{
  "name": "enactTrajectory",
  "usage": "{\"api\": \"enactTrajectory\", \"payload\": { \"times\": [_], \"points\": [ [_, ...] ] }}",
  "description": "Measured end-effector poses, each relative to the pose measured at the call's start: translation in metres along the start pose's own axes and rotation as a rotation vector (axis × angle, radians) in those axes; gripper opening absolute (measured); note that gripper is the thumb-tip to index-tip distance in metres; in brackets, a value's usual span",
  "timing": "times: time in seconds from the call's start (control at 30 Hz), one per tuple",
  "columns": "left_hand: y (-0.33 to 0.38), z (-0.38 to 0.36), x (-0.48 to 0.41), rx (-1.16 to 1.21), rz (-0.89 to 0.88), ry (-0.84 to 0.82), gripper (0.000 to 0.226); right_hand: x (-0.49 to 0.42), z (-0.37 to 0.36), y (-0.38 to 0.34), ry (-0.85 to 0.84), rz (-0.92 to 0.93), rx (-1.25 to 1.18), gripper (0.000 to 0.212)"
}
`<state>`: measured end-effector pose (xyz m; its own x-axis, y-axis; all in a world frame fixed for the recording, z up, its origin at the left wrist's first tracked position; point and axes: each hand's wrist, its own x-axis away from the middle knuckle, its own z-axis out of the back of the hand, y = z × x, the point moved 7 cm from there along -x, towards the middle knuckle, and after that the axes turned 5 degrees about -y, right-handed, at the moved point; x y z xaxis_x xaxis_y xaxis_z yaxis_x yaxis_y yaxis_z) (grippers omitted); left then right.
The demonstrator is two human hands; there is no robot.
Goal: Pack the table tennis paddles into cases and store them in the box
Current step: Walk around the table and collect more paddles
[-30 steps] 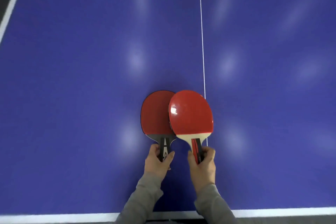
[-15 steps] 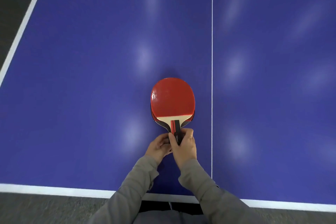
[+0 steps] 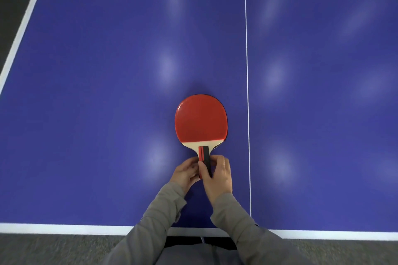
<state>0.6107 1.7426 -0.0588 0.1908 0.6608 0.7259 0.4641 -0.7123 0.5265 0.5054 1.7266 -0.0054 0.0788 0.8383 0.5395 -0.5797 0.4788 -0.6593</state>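
Near the worktop's front edge, just left of the thin white centre line (image 3: 247,92), we find a table tennis paddle with a glossy red rubber face, a pale wooden neck and a red-and-black striped handle (image 3: 201,121). It lies face up, blade pointing away towards the far end, handle pointing back at the person. Look closely at the right rim: a dark sliver peeks out from underneath. That is a second paddle (image 3: 220,145), stacked almost squarely beneath the first and nearly all hidden.

Both hands are in on the handle end. The left hand (image 3: 186,171) comes in from the left, its fingers (image 3: 191,163) curled in against the side of the handle, grasping it. The right hand (image 3: 218,175) closes from the other side, thumb laid across the top of the grip and fingers (image 3: 220,160) wrapped round its right flank. Whether the lower handle is caught in the same hold I cannot tell; the hands cover it.

Grey sleeves (image 3: 163,211) run back from both wrists to the bottom of the picture. The blue table tennis worktop (image 3: 97,92) stretches wide, soft patches of light glinting off it, a white border line (image 3: 64,227) along its front edge and another up its left edge. Below the front edge, grey carpet (image 3: 43,249).
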Motion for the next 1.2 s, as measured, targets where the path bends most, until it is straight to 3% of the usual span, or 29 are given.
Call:
{"api": "enactTrajectory", "payload": {
  "times": [0.1, 0.2, 0.33, 0.43, 0.53, 0.63, 0.7, 0.83, 0.93, 1.2],
  "points": [
    [0.0, 0.0, 0.001, 0.022, 0.042, 0.05, 0.024, 0.0, 0.005, 0.006, -0.002, -0.004, -0.036, 0.029],
    [0.003, -0.003, -0.001, -0.116, 0.035, 0.108, 0.024, 0.003, 0.014, 0.019, 0.008, 0.001, 0.003, 0.03],
    [0.018, -0.005, 0.001, -0.39, -0.025, 0.199, 0.016, 0.01, 0.033, 0.035, 0.029, 0.084, 0.367, 0.046],
    [0.03, -0.002, 0.003, -0.411, -0.058, 0.213, 0.014, 0.012, 0.035, 0.057, -0.095, 0.11, 0.696, 0.061],
    [0.034, 0.002, 0.008, -0.409, -0.06, 0.207, 0.013, 0.019, 0.041, 0.069, -0.186, 0.118, 0.879, 0.071],
    [0.036, 0.005, 0.017, -0.477, -0.068, 0.21, 0.015, 0.027, 0.054, 0.067, -0.123, 0.142, 0.973, 0.081],
    [0.041, 0.003, 0.022, -0.557, -0.089, 0.198, 0.016, 0.031, 0.053, 0.078, -0.149, 0.162, 0.985, 0.078],
    [0.048, -0.02, 0.028, -0.665, -0.1, 0.116, 0.016, 0.041, 0.067, 0.097, -0.098, 0.057, 0.918, 0.076],
    [0.042, -0.052, 0.031, -0.741, -0.103, 0.054, 0.016, 0.054, 0.08, 0.133, -0.154, -0.053, 0.837, 0.072],
    [-0.053, -0.188, 0.048, -0.827, -0.124, -0.114, 0.014, 0.125, 0.161, 0.235, -0.073, -0.173, 0.622, 0.069]
  ]
}}
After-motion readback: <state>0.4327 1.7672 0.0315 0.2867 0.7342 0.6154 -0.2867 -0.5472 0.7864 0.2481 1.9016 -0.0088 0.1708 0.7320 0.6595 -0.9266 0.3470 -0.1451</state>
